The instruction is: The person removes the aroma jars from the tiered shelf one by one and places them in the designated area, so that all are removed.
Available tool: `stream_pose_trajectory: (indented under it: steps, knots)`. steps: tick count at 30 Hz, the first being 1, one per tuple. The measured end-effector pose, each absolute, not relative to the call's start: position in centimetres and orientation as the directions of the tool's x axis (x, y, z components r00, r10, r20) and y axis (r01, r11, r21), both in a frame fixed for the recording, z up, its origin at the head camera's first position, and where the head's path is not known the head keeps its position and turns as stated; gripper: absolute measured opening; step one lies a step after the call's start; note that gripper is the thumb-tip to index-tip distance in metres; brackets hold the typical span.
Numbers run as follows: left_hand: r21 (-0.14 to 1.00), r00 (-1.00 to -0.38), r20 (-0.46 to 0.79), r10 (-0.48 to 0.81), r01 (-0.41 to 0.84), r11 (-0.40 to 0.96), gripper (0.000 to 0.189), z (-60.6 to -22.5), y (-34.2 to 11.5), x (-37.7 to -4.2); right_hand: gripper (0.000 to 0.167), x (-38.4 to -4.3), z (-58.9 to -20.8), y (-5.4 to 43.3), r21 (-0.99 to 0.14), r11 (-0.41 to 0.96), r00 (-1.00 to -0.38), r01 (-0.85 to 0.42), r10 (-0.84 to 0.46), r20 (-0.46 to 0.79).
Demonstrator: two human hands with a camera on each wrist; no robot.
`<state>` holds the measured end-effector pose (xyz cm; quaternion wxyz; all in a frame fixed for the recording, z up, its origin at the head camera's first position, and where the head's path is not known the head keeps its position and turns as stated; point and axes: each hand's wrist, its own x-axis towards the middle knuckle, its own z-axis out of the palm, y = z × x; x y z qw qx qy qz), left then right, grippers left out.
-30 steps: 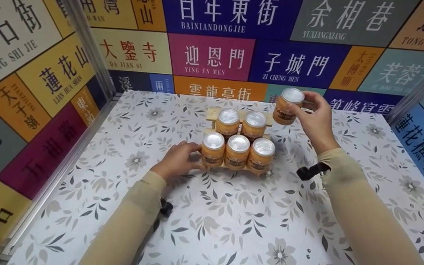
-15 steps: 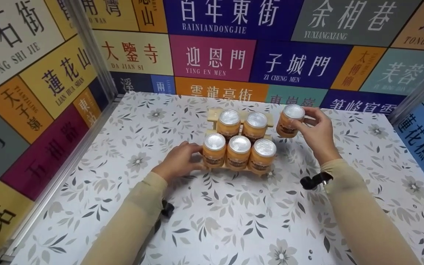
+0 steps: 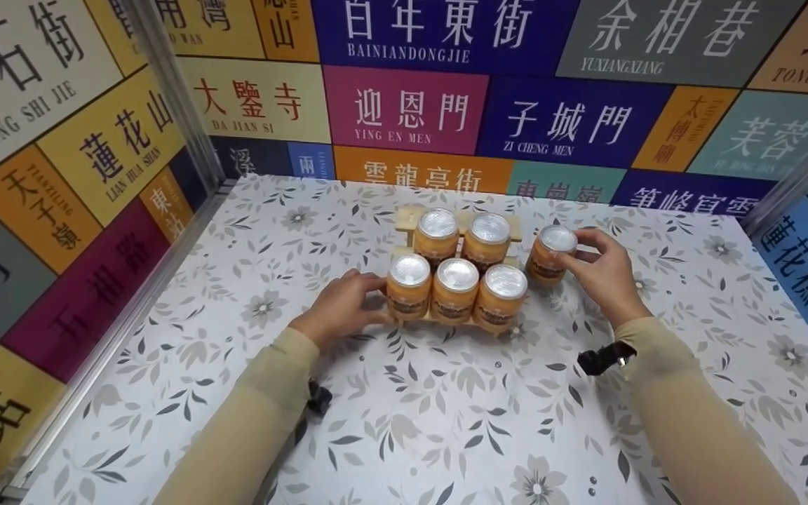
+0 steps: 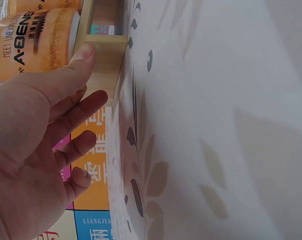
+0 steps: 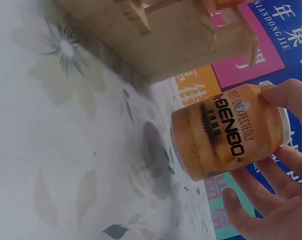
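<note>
My right hand grips an orange can near its silvery lid, right of a stepped wooden rack. In the right wrist view the can shows black lettering and hangs above its shadow, apart from the tabletop. Three like cans, including the middle one, stand on the rack's front step. Two more, one of them the left can, stand on the step behind. My left hand rests at the rack's left end, its thumb touching the wood and the other fingers loosely spread.
A white tabletop with leaf and flower print lies under everything. Sign-printed walls close off the back and both sides. A metal corner post stands at the back left. Each wrist wears a black camera mount.
The can in my right hand has come down and slightly nearer, from above the table's back edge to beside the rack. My left hand and the racked cans stay in place.
</note>
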<state>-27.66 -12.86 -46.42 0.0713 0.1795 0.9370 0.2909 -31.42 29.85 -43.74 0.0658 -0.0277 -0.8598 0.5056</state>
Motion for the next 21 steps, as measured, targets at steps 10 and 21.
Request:
stream_pose_trajectory:
  steps: [10, 21]
  knots:
    - [0.529, -0.915, 0.011, 0.404, 0.348, 0.774, 0.075, -46.7, -12.6, -27.8, 0.063, -31.5, -44.6, 30.4, -0.846, 0.533, -0.991, 0.009, 0.119, 0.064]
    - [0.529, -0.913, 0.032, 0.408, 0.361, 0.768, 0.073, -46.6, -12.9, -27.8, 0.065, -31.9, -45.1, 30.3, -0.876, 0.480, -0.995, 0.036, 0.095, 0.011]
